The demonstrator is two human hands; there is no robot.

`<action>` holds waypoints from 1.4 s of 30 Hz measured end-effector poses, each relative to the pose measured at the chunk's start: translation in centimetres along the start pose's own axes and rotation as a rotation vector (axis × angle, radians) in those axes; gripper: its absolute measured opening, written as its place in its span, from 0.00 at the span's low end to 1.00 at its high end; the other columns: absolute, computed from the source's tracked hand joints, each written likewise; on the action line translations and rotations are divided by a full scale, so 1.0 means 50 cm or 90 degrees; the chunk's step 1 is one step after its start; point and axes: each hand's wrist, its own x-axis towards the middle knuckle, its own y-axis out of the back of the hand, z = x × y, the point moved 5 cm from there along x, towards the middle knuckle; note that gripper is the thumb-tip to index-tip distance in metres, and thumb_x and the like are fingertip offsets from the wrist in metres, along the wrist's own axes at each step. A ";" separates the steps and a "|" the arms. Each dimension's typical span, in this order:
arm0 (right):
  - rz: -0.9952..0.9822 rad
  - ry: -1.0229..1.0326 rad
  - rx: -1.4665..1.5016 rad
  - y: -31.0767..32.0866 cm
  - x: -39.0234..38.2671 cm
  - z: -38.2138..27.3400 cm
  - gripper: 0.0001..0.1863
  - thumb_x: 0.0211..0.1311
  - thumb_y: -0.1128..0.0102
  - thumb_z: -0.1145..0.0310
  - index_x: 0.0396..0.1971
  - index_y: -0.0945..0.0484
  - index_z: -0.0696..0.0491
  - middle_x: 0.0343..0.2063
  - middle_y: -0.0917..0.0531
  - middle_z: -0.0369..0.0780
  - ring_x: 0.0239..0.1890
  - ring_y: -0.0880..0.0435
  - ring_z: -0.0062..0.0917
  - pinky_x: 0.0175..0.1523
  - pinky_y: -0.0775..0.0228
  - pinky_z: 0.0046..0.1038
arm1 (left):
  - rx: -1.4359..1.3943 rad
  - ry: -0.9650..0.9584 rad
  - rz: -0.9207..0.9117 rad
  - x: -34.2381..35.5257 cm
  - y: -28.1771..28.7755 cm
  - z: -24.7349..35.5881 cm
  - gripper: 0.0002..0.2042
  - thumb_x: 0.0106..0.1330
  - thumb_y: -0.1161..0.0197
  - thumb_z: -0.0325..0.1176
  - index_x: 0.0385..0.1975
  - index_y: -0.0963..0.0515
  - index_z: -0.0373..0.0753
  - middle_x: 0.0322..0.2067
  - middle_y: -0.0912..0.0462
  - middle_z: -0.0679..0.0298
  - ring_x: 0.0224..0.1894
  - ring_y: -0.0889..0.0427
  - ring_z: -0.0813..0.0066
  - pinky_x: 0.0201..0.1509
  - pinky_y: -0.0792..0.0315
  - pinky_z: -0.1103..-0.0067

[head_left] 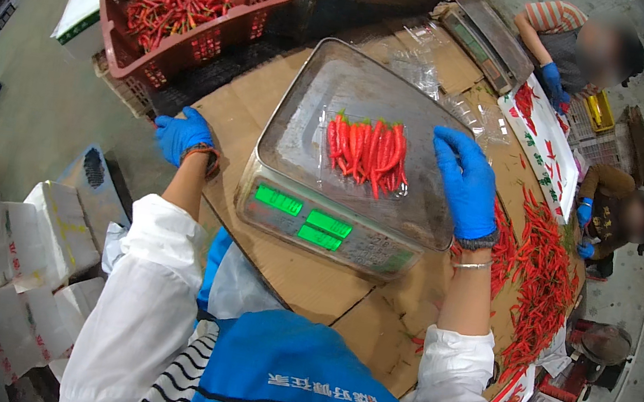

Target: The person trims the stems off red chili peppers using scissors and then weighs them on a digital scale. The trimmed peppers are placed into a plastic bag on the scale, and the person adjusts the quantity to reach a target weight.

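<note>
Your right blue-gloved hand (466, 183) hovers with fingers loosely spread just beside the clear plastic tray of red chillies (368, 153), which lies on the steel pan of the green-display scale (310, 224). Your left blue-gloved hand (182, 134) rests curled on the brown cardboard-covered table edge (230, 117), holding nothing. Red slotted plastic crate of chillies (189, 6) behind it; white cartons (22, 256) stacked lower left.

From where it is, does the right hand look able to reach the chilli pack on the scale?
Probably yes: the right hand hovers open beside the chilli pack on the scale, nothing between them.
</note>
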 end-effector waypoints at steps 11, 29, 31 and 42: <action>-0.043 0.208 -0.288 -0.191 0.015 -0.092 0.35 0.58 0.50 0.39 0.61 0.33 0.45 0.62 0.35 0.45 0.64 0.42 0.48 0.65 0.56 0.52 | -0.019 0.016 -0.001 0.002 -0.002 -0.003 0.31 0.60 0.46 0.54 0.53 0.38 0.34 0.50 0.27 0.46 0.46 0.22 0.49 0.45 0.26 0.60; -0.160 0.035 0.177 -0.099 0.093 0.112 0.20 0.67 0.53 0.58 0.51 0.26 0.54 0.48 0.21 0.45 0.52 0.23 0.36 0.56 0.34 0.31 | -0.375 -0.398 0.001 -0.038 0.071 -0.010 0.30 0.60 0.39 0.46 0.58 0.35 0.33 0.53 0.29 0.47 0.58 0.33 0.49 0.62 0.39 0.64; -0.168 0.060 0.154 -0.096 0.086 0.114 0.19 0.67 0.53 0.58 0.51 0.26 0.53 0.48 0.21 0.46 0.51 0.23 0.37 0.56 0.33 0.31 | -0.514 -0.552 -0.117 -0.152 0.180 0.040 0.30 0.59 0.37 0.44 0.57 0.34 0.34 0.52 0.28 0.48 0.55 0.31 0.50 0.61 0.40 0.63; -0.078 0.185 0.019 -0.102 0.073 0.075 0.18 0.65 0.53 0.62 0.53 0.27 0.49 0.48 0.22 0.47 0.49 0.23 0.42 0.55 0.32 0.37 | -0.151 -0.924 -0.231 -0.495 0.266 0.150 0.55 0.38 0.28 0.61 0.64 0.45 0.34 0.60 0.40 0.41 0.60 0.37 0.47 0.63 0.45 0.60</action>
